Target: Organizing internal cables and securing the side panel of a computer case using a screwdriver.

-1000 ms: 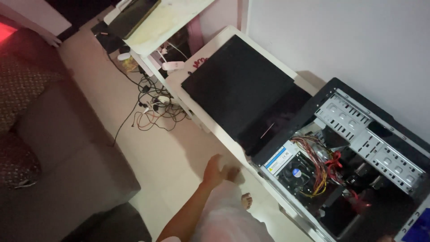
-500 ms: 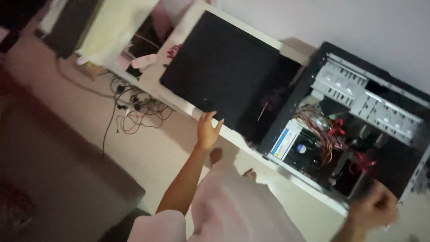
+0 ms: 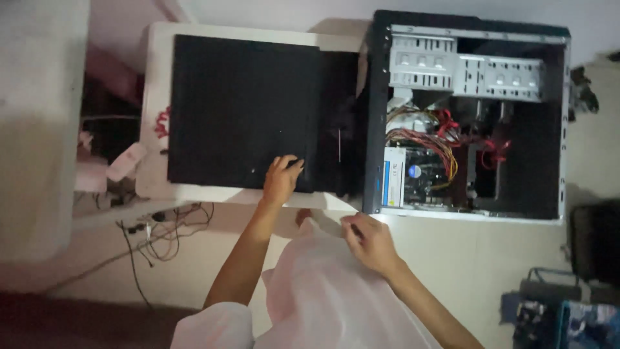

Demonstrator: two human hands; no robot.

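On the white table (image 3: pixel 152 116), a black side panel (image 3: pixel 242 110) is lying flat, just left of an open computer case (image 3: pixel 465 119) showing red and yellow wiring (image 3: pixel 433 139). The left hand (image 3: pixel 281 179) is resting on the panel's near edge, fingers curled loosely over it. The right hand (image 3: pixel 369 242) is hovering near the case's lower left corner, fingers bent; whether it is holding anything cannot be told. Cables (image 3: pixel 158 226) are lying tangled on the floor.
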